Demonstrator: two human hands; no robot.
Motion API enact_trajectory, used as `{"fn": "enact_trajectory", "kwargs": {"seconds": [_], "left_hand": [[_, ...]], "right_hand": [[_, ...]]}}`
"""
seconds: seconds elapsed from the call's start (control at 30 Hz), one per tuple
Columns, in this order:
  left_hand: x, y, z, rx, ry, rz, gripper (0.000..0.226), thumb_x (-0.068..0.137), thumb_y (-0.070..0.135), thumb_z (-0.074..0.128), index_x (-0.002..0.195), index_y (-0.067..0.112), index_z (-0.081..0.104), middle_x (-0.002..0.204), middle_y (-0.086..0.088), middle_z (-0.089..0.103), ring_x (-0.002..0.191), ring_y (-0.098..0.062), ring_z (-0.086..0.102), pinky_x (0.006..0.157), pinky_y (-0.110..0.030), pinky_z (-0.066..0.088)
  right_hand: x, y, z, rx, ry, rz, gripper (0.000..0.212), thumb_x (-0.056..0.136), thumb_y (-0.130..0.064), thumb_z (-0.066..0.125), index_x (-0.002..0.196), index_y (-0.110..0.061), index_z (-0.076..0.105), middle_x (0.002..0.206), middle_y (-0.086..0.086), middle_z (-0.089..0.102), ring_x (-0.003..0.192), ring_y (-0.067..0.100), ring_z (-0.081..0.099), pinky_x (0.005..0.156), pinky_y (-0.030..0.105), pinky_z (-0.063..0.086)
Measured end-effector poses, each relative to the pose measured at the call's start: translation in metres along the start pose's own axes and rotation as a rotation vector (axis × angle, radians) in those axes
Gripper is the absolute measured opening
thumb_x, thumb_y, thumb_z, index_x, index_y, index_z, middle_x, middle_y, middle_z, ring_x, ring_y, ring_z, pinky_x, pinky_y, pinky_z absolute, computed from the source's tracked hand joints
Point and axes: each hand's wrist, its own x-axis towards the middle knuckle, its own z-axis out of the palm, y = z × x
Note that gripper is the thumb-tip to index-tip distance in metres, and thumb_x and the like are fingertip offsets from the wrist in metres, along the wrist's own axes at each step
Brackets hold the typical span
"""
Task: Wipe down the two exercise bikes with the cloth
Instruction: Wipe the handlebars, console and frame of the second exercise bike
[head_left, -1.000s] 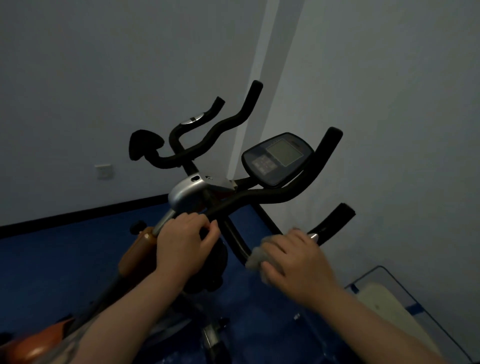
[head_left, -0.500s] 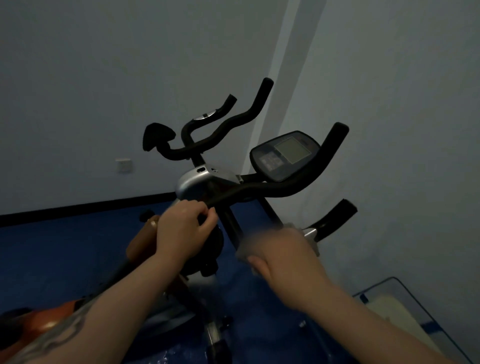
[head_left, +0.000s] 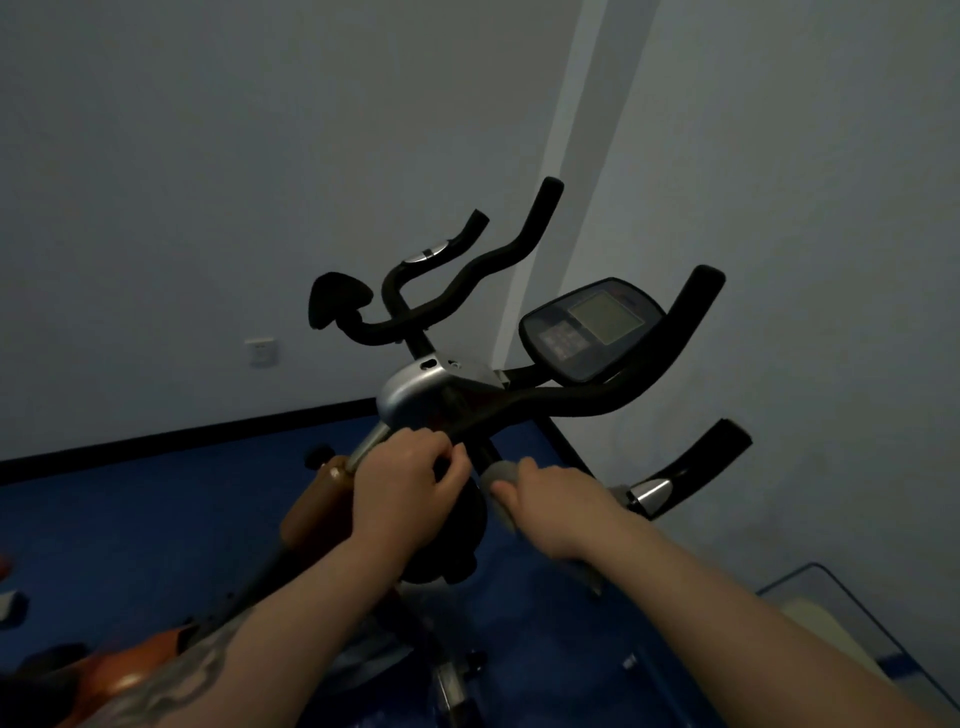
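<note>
Gripping the handlebar (head_left: 597, 402), left hand (head_left: 402, 486); right hand (head_left: 553, 501) clutches cloth (head_left: 501, 473) beside it.

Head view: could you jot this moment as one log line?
step: wiping bike | right hand: grips cloth on handlebar | left hand: grips handlebar stem | console: untouched

A grey cloth (head_left: 501, 475), bunched, pressed against the black handlebar stem of an upright exercise bike (head_left: 592, 395) with console.
</note>
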Motion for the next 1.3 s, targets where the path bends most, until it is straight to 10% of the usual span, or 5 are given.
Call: {"fn": "enact_trajectory", "kwargs": {"seconds": [0.17, 0.7, 0.9, 1.07, 1.3], "left_hand": [[0.000, -0.003, 0.003, -0.008, -0.011, 0.029, 0.032, 0.088, 0.037, 0.046, 0.060, 0.023, 0.050, 0.057, 0.010, 0.047, 0.055, -0.007, 0.041, 0.051, -0.021, 0.025], [0.001, -0.008, 0.002, -0.082, -0.040, 0.083, 0.031, 0.089, 0.036, 0.047, 0.061, 0.024, 0.048, 0.057, 0.012, 0.045, 0.055, -0.005, 0.040, 0.053, -0.021, 0.025], [0.002, -0.008, 0.001, -0.087, -0.071, 0.076, 0.032, 0.089, 0.036, 0.047, 0.061, 0.022, 0.053, 0.057, 0.009, 0.048, 0.056, -0.008, 0.043, 0.051, -0.022, 0.028], [0.002, -0.007, 0.000, -0.109, -0.078, 0.072, 0.032, 0.089, 0.036, 0.047, 0.062, 0.020, 0.054, 0.057, 0.008, 0.048, 0.056, -0.009, 0.044, 0.049, -0.026, 0.034], [0.001, -0.007, 0.000, -0.097, -0.083, 0.066, 0.031, 0.089, 0.035, 0.047, 0.062, 0.020, 0.054, 0.058, 0.007, 0.049, 0.057, -0.010, 0.045, 0.049, -0.028, 0.036]], "right_hand": [[0.024, -0.010, -0.008, 0.426, -0.064, 0.051, 0.057, 0.102, -0.051, 0.023, 0.140, -0.010, 0.035, 0.133, 0.016, 0.053, 0.113, 0.028, 0.053, 0.089, 0.035, 0.043], [0.005, 0.014, -0.001, 0.099, -0.156, 0.005, 0.047, 0.099, -0.055, 0.029, 0.126, -0.018, 0.033, 0.099, 0.007, 0.061, 0.076, 0.018, 0.050, 0.068, 0.035, 0.037], [0.030, -0.005, -0.002, 0.513, -0.116, 0.071, 0.058, 0.101, -0.053, 0.024, 0.143, -0.015, 0.034, 0.138, 0.010, 0.049, 0.117, 0.020, 0.049, 0.096, 0.032, 0.037], [0.000, 0.014, -0.006, 0.047, -0.197, -0.005, 0.048, 0.100, -0.055, 0.029, 0.127, -0.016, 0.034, 0.096, 0.007, 0.057, 0.080, 0.021, 0.053, 0.071, 0.035, 0.042], [0.030, -0.015, 0.001, 0.427, -0.029, 0.044, 0.055, 0.101, -0.051, 0.030, 0.141, -0.012, 0.030, 0.130, 0.014, 0.055, 0.104, 0.022, 0.054, 0.083, 0.034, 0.041]]}}
